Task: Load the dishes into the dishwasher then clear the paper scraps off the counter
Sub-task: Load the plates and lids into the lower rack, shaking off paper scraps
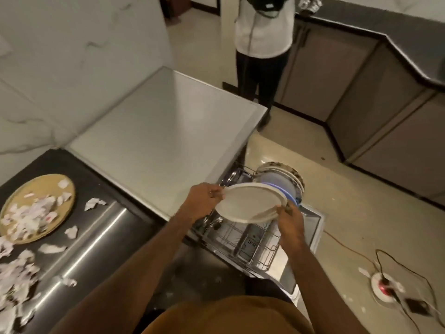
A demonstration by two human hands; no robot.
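Two bare hands hold a small stack of white plates [250, 203] above the pulled-out lower rack [252, 242] of the open dishwasher [310, 220]; the stack looks like two plates, though blur makes the count unsure. Left hand [204, 201] grips the stack's left rim, fingers [216, 190] curled over the edge. Right hand [287, 219] grips the near-right rim, fingers closed on it. Stack is tilted, not touching the rack.

Near left, on the dark worktop [101, 189]: many torn white paper scraps [16, 273], too many and too blurred to count, in one loose heap at the edge with about six single pieces scattered toward the steel sink [96, 239]. One round wooden board [38, 208] lies beyond the heap, with more scraps piled on it.

Behind the held stack, at the rack's far end, stand about four plates [281, 179] on edge, one with a blue rim.

On the floor to the right: one round power socket [382, 288] with cables plugged in.

Farther off, one steel worktop [163, 131] sits over the dishwasher. One other person [262, 44] in a white top stands on the floor beyond it.
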